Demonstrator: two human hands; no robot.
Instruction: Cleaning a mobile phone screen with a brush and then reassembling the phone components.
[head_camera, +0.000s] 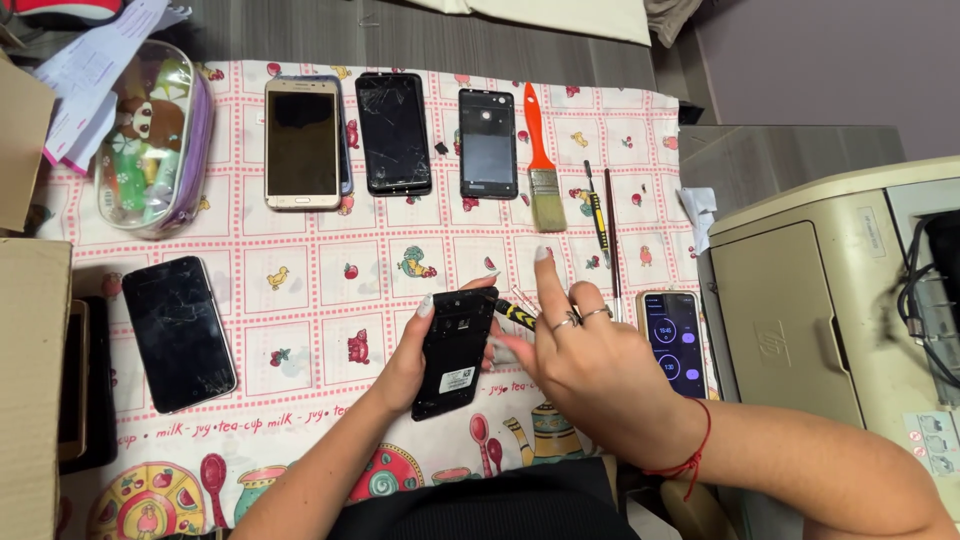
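Observation:
My left hand (405, 365) grips a black phone (455, 352) with its back cover off, held above the patterned cloth (300, 290). In my right hand (585, 360) is a small yellow-and-black screwdriver (517, 313), its tip at the phone's upper right edge; the index finger points up. The right hand wears rings and a red thread bracelet.
Along the cloth's far edge lie a gold phone (301, 143), a cracked black phone (393, 132), an opened phone back (487, 143), an orange-handled brush (541, 160) and thin tools (600, 225). Another cracked phone (180, 333) lies left. A lit phone (672, 342), printer (830, 320) and clear pouch (150, 135) stand around.

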